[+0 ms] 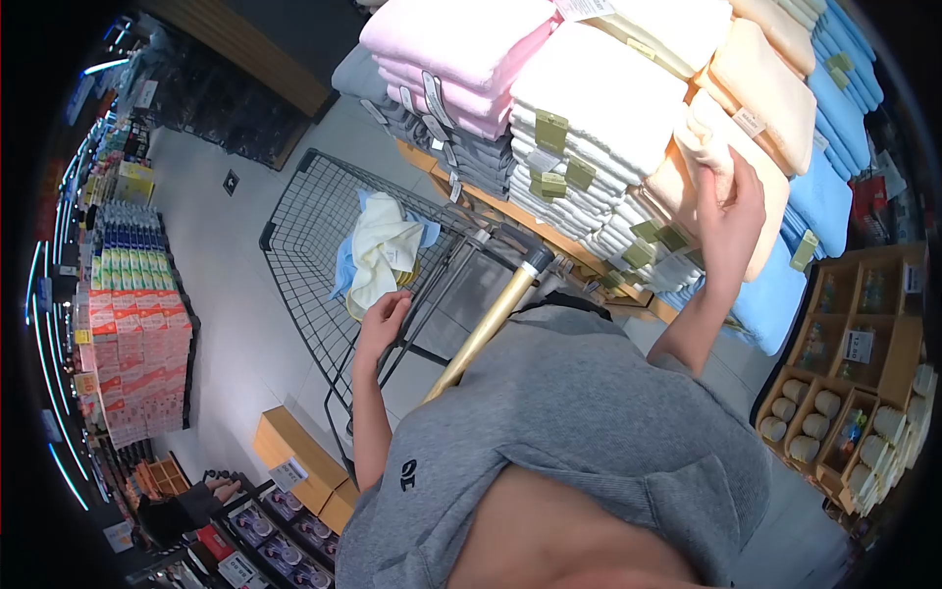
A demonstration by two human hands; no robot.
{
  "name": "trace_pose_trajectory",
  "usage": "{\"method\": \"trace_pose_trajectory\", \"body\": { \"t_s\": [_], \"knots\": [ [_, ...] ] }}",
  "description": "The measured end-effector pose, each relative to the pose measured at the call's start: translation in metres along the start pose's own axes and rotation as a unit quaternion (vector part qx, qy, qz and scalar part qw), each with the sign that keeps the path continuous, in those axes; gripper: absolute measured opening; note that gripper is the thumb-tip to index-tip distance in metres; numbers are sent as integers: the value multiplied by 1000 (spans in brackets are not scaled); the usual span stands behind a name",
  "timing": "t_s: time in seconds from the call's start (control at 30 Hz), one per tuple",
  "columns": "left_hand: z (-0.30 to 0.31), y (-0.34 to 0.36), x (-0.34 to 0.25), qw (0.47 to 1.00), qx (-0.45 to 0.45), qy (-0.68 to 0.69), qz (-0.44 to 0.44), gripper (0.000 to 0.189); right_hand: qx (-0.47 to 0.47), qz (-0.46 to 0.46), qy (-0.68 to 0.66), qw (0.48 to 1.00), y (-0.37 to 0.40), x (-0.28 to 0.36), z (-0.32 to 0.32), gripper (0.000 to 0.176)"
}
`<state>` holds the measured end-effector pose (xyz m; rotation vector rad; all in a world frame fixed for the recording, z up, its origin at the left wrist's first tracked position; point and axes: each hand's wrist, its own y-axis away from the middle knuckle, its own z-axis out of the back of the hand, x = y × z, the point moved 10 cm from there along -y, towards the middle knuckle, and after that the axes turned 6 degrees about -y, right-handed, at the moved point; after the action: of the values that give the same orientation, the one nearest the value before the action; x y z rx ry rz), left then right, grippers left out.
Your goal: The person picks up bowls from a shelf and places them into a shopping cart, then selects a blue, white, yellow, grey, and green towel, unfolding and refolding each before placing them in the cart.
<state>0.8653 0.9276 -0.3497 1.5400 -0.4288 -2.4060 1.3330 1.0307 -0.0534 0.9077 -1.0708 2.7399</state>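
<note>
My right hand [734, 201] pinches the folded edge of a peach towel [708, 147] on top of a stack. The towel's near edge is lifted and rolled up under my fingers. My left hand [385, 322] is over the near side of a wire shopping cart [304, 221], loosely curled with nothing visible in it. Close to its fingertips in that view lies a crumpled pale yellow towel [378, 257]; whether they touch is not clear. A light blue towel [343, 267] shows beneath the yellow one in the cart.
White towels [589, 93], pink towels [456, 39] and blue towels [829, 201] are stacked around the peach ones. The cart's handle [486, 329] runs close to my body. Wooden shelves with cups [805, 447] stand right, stacked red boxes [137, 344] left.
</note>
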Motion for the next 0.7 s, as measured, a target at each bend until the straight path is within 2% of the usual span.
{"method": "trace_pose_trajectory", "body": {
  "t_s": [0.07,0.13,0.23,0.3,0.33,0.4,0.5,0.53,0.57,0.63,0.7],
  "knots": [
    [2,0,-5,1000,-4,-8,6,27,-99,-12,-60,993,-3,-3,23,34],
    [6,2,-15,1000,-27,-10,1,26,-201,-27,-180,963,0,6,54,32],
    [17,6,-36,997,-79,12,-22,24,-322,60,-398,857,16,46,89,34],
    [24,8,-53,991,-114,54,-38,22,-240,135,-442,854,15,80,65,36],
    [23,10,-64,990,-99,83,-62,32,-198,172,-464,846,16,98,51,37],
    [16,20,-92,957,-17,272,-95,48,-113,245,-508,818,23,137,19,40],
    [11,40,-138,837,80,509,-181,75,5,358,-553,752,49,209,-32,42],
    [13,47,-148,782,109,575,-216,84,68,381,-510,769,62,228,-59,45],
    [15,51,-145,750,115,616,-211,98,90,391,-544,737,80,241,-87,49],
    [28,58,-154,670,77,695,-250,96,272,393,-556,680,126,269,-139,47],
    [43,58,-124,693,11,689,-212,90,421,402,-525,621,175,292,-182,49]
  ]
}}
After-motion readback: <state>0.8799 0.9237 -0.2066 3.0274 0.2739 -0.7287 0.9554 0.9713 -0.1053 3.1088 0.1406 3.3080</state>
